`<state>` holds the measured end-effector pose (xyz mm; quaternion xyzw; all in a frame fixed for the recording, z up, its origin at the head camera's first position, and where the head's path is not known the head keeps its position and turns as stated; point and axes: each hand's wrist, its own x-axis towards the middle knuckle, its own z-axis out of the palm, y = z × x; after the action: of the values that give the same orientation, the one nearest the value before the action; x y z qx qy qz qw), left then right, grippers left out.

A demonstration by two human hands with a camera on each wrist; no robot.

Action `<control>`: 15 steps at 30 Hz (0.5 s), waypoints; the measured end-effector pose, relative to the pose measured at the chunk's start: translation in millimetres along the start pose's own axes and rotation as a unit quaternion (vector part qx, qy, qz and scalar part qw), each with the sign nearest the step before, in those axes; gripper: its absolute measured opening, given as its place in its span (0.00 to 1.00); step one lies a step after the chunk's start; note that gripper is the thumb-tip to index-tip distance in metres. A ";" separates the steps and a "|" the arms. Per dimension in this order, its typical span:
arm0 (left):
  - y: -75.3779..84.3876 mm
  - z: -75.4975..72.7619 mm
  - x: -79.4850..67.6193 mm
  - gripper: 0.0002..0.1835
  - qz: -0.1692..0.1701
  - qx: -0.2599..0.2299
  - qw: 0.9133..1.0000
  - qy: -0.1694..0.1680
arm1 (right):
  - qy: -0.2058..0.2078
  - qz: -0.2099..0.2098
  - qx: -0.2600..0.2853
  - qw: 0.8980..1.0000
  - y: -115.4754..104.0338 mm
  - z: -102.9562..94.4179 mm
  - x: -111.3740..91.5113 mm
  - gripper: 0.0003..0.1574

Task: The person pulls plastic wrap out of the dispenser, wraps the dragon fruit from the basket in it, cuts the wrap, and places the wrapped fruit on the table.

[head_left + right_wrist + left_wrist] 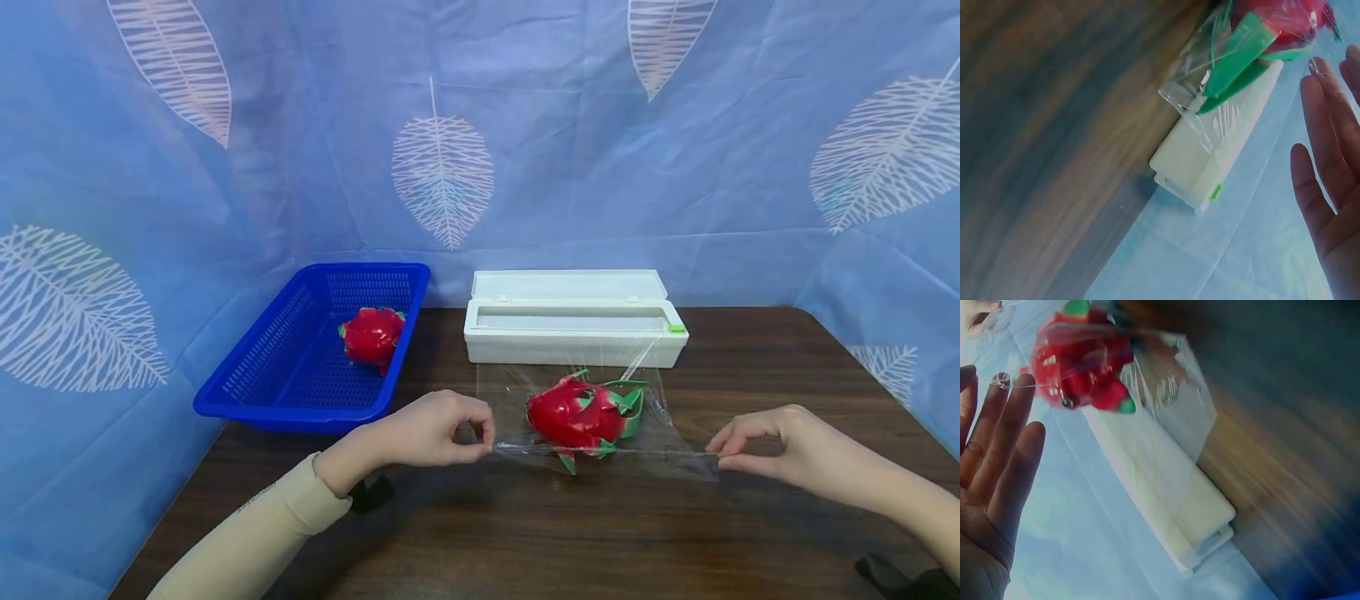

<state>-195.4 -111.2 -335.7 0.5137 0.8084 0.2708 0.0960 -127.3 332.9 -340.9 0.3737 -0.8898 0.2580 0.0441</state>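
Note:
My left hand [438,429] pinches the near left corner of a clear sheet of cling film [501,400] between thumb and fingers. On the other side, my right hand [783,446] pinches the near right corner, so the front edge is pulled straight between them. A red dragon fruit [573,412] with green leaf tips lies between the hands, and the film overlaps it in all three views. Behind the fruit, the sheet runs back to a white cling film dispenser [577,348] with its lid up. Both wrist views show the fruit [1082,362] beneath shiny film creases [1222,122].
A blue plastic basket [270,408] stands at the back left, holding another red dragon fruit [372,337]. The dispenser has a small green slider [677,328] at its right end. Blue leaf-patterned cloth [555,183] hangs behind the dark wooden table [525,542].

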 end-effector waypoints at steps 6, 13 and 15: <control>-14.1 -7.0 12.3 0.06 -0.022 0.002 0.999 0.043 | -0.004 0.041 0.017 0.999 6.7 -8.7 17.5 0.15; -29.0 -11.7 30.9 0.05 -0.075 -0.001 0.994 0.084 | 0.008 0.073 0.036 0.997 21.1 -9.8 41.2 0.10; -31.6 -12.4 35.9 0.05 -0.089 0.011 0.991 0.094 | 0.005 0.084 0.040 0.996 25.0 -8.5 49.1 0.08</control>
<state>-241.6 -94.1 -337.9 0.4126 0.8594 0.2996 0.0376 -180.7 320.2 -330.9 0.2973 -0.9068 0.2986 0.0117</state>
